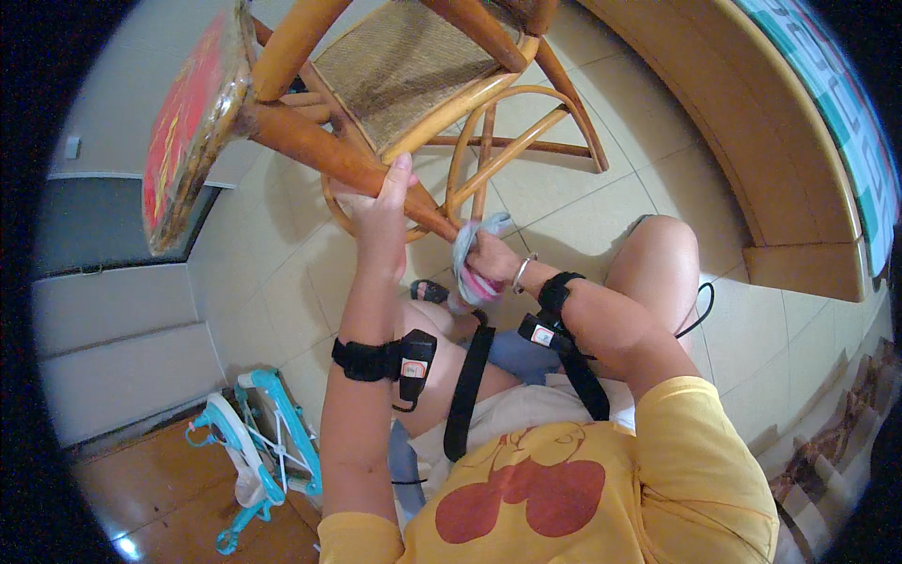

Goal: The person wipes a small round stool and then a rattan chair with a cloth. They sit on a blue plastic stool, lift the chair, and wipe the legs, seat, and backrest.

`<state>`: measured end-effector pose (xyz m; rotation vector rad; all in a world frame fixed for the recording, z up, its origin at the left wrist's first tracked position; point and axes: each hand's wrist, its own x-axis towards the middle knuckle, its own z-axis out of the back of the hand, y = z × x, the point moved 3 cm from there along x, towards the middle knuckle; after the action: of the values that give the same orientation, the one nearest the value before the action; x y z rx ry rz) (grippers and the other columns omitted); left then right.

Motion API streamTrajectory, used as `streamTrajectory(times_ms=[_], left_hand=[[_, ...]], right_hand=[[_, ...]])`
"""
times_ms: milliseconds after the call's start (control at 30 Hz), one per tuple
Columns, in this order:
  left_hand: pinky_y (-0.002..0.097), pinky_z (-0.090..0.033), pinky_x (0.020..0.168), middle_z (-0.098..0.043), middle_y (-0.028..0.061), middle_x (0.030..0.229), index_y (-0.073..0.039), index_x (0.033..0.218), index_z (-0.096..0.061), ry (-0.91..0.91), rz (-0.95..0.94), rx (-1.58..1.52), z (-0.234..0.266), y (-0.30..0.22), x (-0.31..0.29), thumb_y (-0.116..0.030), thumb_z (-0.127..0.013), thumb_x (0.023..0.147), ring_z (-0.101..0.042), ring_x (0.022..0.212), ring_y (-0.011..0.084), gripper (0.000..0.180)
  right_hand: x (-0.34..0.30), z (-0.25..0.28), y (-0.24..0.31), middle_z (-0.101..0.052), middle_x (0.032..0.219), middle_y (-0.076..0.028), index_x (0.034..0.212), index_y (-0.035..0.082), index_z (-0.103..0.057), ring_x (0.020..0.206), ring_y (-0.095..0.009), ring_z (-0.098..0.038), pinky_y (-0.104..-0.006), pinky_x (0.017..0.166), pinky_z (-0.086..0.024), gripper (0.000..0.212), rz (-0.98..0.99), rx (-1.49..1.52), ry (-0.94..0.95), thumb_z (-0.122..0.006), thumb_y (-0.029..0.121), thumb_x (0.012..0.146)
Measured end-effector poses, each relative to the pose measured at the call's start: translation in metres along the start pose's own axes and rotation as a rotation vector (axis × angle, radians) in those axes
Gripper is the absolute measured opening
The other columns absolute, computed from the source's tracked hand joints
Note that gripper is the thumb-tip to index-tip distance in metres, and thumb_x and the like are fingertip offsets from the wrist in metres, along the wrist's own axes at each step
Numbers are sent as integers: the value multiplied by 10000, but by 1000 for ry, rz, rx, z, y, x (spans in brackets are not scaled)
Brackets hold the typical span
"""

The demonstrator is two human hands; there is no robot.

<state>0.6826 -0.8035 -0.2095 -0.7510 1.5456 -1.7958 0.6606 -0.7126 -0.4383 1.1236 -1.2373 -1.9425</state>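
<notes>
A wooden stool (310,146) with a red and yellow patterned top is tipped on its side, its legs pointing right. My left hand (381,211) is wrapped round one of its legs, the thumb lying along the wood. Close to the same leg's lower end, my right hand (496,258) grips a light grey-blue and pink cloth (464,254), which is bunched around the leg. Behind the stool stands a rattan chair (409,70) with a woven seat; whether the two touch I cannot tell.
On the right, a curved wooden furniture edge (799,132) bears a teal patterned cover (860,122). A turquoise and white folding frame (249,451) stands at the lower left. Brown patterned fabric (836,451) hangs at the lower right. Pale tiles (648,179) cover the floor.
</notes>
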Motion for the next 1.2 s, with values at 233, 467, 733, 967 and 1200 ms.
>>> streamTrajectory(times_ms=[233,467,733,967,1200], left_hand=[[357,-457,951,-469,128,1250,-16,1428,-200,55,-75,48,10,19,0,-132,-730,846,-539,1092,213,795],[319,-421,976,-466,135,1223,-13,1396,-197,17,-181,134,13,20,-19,-126,-736,845,-515,1095,197,779],[270,-447,796,-562,26,932,-17,1069,-541,129,78,14,18,49,-10,-151,-726,872,-541,881,123,302],[309,-508,668,-591,41,798,-51,861,-540,98,64,-34,15,40,2,-165,-713,879,-604,680,155,208],[282,-455,606,-554,36,593,-59,659,-545,104,-25,25,44,-9,7,-148,-663,893,-564,580,144,277]], right_hand=[[1,15,-33,-687,900,-264,981,-26,-652,865,-399,-685,-457,758,-543,276,-28,-134,56,-581,179,810],[5,82,-17,-672,853,-125,1145,40,-591,715,-213,-646,-342,666,-530,304,-149,123,-244,-525,46,848],[14,89,25,-685,1018,-187,1176,-58,-533,896,-263,-691,-372,829,-562,333,-53,794,-177,-443,-62,855],[-10,122,41,-678,953,-147,1191,-24,-572,803,-218,-668,-320,745,-550,348,-86,425,-431,-509,13,851],[-13,135,58,-671,950,-143,1160,-9,-612,840,-242,-644,-339,767,-530,351,2,325,-517,-540,66,825]])
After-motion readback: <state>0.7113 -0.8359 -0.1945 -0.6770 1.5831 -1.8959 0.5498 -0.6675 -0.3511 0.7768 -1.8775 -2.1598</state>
